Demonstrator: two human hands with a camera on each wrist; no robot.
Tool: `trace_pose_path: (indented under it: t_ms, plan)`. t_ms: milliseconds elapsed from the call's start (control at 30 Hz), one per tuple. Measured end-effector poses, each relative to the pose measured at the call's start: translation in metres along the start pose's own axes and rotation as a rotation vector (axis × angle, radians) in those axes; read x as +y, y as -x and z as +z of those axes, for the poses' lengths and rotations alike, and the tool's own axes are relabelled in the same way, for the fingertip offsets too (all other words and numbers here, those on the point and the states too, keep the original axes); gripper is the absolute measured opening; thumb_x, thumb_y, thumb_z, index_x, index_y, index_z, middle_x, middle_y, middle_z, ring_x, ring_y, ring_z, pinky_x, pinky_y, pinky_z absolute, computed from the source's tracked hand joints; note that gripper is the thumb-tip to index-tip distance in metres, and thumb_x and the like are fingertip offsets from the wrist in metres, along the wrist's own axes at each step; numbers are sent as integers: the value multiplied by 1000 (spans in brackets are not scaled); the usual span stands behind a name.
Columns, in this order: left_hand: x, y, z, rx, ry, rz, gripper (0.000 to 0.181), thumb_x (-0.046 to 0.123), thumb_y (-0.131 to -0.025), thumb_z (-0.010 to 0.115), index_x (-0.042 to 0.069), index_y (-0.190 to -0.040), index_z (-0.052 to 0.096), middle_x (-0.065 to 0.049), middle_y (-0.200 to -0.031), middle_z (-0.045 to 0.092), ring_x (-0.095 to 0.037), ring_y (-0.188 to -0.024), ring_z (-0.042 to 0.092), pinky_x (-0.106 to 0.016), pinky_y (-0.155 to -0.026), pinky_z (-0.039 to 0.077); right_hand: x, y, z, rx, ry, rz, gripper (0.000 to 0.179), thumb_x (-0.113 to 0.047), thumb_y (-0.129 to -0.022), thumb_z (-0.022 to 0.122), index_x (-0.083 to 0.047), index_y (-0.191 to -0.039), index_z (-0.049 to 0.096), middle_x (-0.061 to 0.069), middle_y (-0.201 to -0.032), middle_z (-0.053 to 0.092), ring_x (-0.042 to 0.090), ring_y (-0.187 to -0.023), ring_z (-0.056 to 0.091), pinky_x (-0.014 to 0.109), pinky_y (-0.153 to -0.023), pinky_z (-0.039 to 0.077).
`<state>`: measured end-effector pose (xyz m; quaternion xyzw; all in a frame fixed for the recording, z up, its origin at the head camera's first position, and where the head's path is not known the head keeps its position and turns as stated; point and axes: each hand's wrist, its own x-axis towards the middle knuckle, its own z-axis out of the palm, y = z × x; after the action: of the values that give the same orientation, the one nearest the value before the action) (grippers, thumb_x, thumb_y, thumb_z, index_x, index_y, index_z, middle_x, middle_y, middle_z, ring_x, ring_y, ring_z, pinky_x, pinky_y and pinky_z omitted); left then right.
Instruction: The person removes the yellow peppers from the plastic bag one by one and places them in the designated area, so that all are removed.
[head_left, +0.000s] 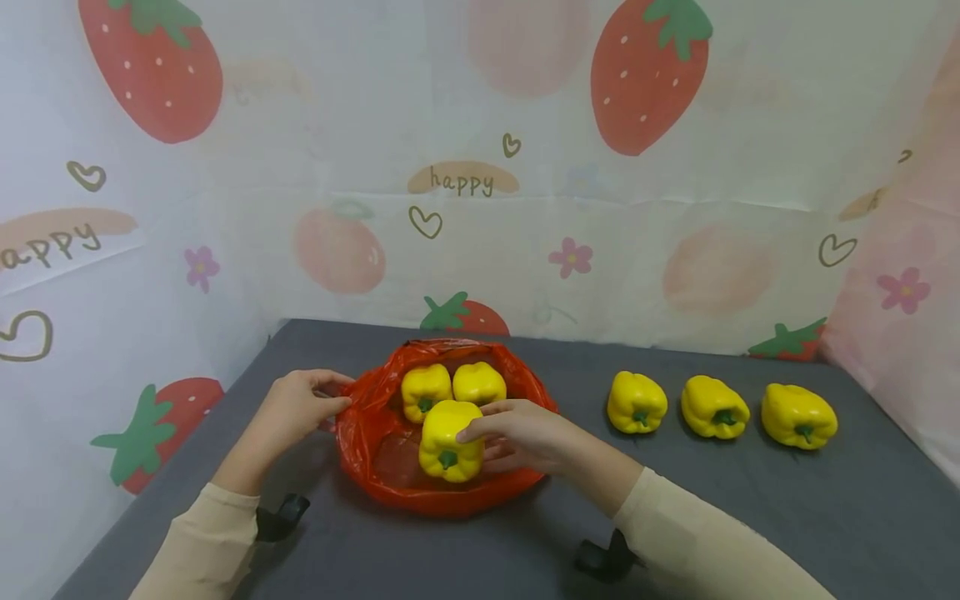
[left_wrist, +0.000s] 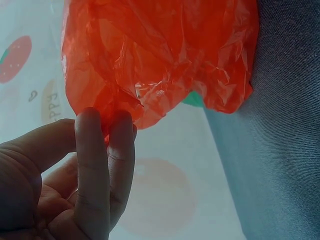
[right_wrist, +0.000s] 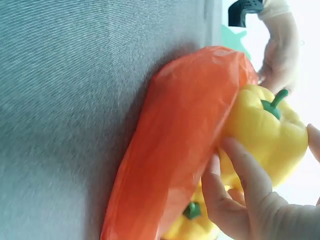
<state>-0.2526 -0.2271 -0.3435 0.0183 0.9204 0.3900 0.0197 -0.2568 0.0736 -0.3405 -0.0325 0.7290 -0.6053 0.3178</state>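
The place was screened off like a booth: a dark grey table (head_left: pixel 585 375) was enclosed on three sides by strawberry-printed sheets (head_left: pixel 420 92).

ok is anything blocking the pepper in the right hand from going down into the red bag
Nothing visible does. The held pepper is over the open mouth of the red bag; the left hand pinches its rim at the side, and two peppers inside sit farther back.

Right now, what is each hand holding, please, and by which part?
The right hand grips a yellow bell pepper by its sides; the left hand pinches a red plastic bag by its rim.
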Motion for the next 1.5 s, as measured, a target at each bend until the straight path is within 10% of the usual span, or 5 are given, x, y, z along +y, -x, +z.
trace_pose_path:
  t_ms: [333,1500]
  plan:
    - [-3,-1,1,3,6,0,38,17,-95,66,-1,-127,63,-22,-113,68,-15,-79,67,-37,-73,63,1,22,-21,-19,-19,-14,77,-20,-88,71,2,-151,32,12,-115,61,16,-77,55,36,-91,59]
    - [-5,-4,3,-3,-9,-6,38,18,-95,66,0,-128,63,-23,-117,68,-15,-78,67,-38,-75,63,36,91,-115,13,47,33,88,-20,-91,64,4,-156,11,26,-154,35,26,-123,58,54,-108,46]
